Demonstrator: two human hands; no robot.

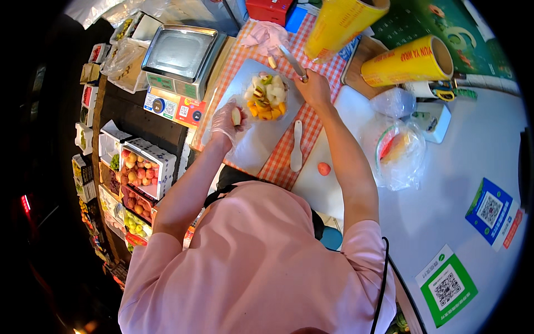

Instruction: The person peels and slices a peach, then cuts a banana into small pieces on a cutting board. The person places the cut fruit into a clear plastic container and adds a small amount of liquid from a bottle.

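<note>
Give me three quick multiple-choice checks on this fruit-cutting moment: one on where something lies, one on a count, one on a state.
1. Where does the white spatula lie?
A. Right of the cutting board
B. On the scale
C. In the fruit tub

2. How many yellow wrap rolls stand behind the board?
A. One
B. Two
C. Four

3. What covers the left hand?
A. Nothing
B. A clear glove
C. A black mitt

Answers:
1 A, it rests on the checked cloth beside the cutting board.
2 B, one roll and another.
3 B, see-through film wraps the hand, which holds a fruit piece.
</note>
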